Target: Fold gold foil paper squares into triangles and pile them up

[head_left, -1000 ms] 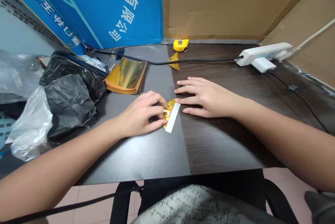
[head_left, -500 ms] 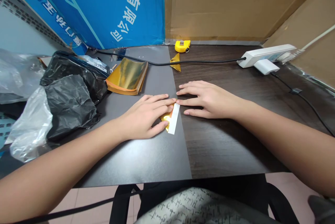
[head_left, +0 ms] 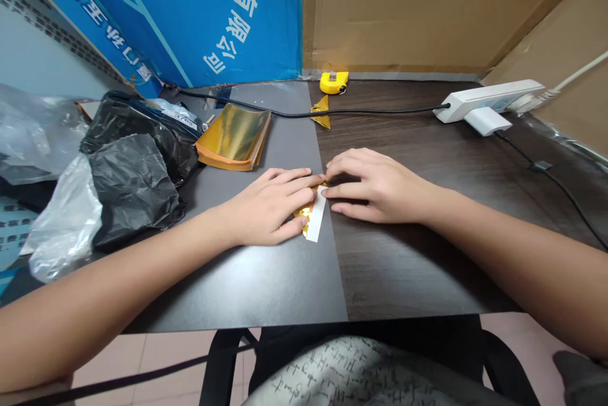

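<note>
Open, flat left hand [head_left: 268,206] pins gold foil [head_left: 304,213] and white paper strip [head_left: 316,216] to the worktop [head_left: 266,285] at centre, right hand [head_left: 380,187] fingertips bracing from the right, neither gripping.

Left hand [head_left: 266,209] and right hand [head_left: 380,187]: fingers pressed around folded gold foil [head_left: 303,212] bearing a white strip [head_left: 316,216]. Nearby: stacked gold foil sheets [head_left: 235,137], gold foil triangle [head_left: 322,111], yellow tape measure [head_left: 333,82].
</note>
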Action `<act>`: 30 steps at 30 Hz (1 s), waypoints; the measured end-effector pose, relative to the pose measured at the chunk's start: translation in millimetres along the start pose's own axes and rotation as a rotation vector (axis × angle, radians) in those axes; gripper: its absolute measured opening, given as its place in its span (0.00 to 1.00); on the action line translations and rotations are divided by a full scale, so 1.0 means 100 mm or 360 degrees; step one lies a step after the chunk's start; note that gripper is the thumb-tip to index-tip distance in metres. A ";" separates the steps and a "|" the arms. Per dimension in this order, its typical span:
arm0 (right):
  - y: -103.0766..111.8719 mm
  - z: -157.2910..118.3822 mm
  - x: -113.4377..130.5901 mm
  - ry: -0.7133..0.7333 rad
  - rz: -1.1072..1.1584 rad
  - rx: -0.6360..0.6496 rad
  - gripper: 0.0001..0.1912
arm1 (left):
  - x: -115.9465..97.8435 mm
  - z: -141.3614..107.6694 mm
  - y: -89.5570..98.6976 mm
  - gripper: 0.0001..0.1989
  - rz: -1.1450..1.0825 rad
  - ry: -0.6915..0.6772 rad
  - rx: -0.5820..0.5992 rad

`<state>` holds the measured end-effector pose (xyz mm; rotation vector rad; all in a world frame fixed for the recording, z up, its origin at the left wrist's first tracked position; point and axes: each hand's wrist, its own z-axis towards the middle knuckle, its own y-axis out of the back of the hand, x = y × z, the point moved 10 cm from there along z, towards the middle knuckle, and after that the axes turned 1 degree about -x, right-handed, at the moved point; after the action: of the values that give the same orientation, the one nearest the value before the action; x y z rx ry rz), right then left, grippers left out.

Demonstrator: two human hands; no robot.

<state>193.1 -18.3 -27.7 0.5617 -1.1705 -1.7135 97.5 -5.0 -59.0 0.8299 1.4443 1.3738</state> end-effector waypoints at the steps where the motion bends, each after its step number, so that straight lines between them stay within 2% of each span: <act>1: -0.01 0.02 0.08 0.0031 0.0037 0.0023 0.13 | 0.01 -0.01 -0.01 0.15 -0.0017 -0.0002 0.0004; 5: -0.14 0.05 0.48 0.0241 0.0172 0.0224 0.23 | 0.01 -0.06 -0.03 0.19 -0.0079 -0.0025 0.0030; 8: -0.21 0.06 0.74 0.0310 0.0191 0.0297 0.29 | -0.15 -0.11 -0.02 0.20 -0.0137 -0.0124 0.0014; 13: -0.17 0.07 1.21 0.0457 0.0252 0.0220 0.17 | -0.52 -0.19 0.02 0.19 -0.0252 -0.0314 -0.0034; 17: -0.17 0.10 1.32 0.0321 0.0322 0.0172 0.18 | -0.66 -0.22 0.03 0.16 -0.0315 -0.0295 -0.0064; 20: -0.15 0.09 1.38 0.0346 0.0328 0.0128 0.18 | -0.69 -0.23 0.03 0.14 -0.0327 -0.0260 -0.0064; 25: -0.12 0.08 1.39 0.0393 0.0316 0.0069 0.14 | -0.69 -0.24 0.02 0.14 -0.0285 -0.0219 -0.0034; 30: -0.12 0.10 1.33 0.0433 0.0322 0.0061 0.18 | -0.63 -0.25 0.03 0.15 -0.0302 -0.0218 -0.0060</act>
<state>121.8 -130.6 -16.2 0.6542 -1.0292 -1.3971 93.8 -71.7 -47.3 0.7288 1.3509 1.1754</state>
